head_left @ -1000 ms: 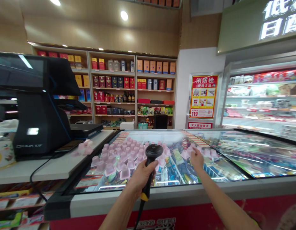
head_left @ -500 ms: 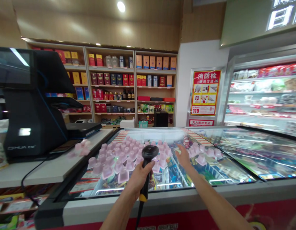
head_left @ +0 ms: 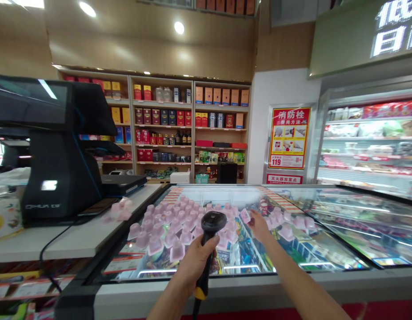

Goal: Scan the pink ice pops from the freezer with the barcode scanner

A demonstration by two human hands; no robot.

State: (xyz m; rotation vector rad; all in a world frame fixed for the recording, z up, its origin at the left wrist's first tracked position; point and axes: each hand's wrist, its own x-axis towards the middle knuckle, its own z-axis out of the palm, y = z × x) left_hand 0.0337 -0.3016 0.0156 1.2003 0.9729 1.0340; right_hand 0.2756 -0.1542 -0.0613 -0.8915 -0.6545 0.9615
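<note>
My left hand (head_left: 196,262) is wrapped around the handle of a black barcode scanner (head_left: 214,221) with a yellow lower end. The scanner stands upright above the glass lid of a chest freezer. My right hand (head_left: 258,226) pinches a small pale pink cup (head_left: 245,216) between its fingertips, and printed marks show on the cup's flat side. Many similar pink cups (head_left: 175,251) lie upside down on the lid, left of and behind the scanner. A smaller group of pink cups (head_left: 286,232) sits right of my right hand.
To the left, a black checkout terminal (head_left: 64,178) stands on a white counter (head_left: 79,242), near a small clump of pink cups (head_left: 122,209). The freezer lid (head_left: 326,255) stretches to the right. Shelves of boxes (head_left: 162,118) line the back wall, beside a lit refrigerated display (head_left: 369,146).
My right hand's fingers were spread above the lid; now they pinch a pink cup. The scanner stays in my left hand. The whole view has shifted slightly down and to the right.
</note>
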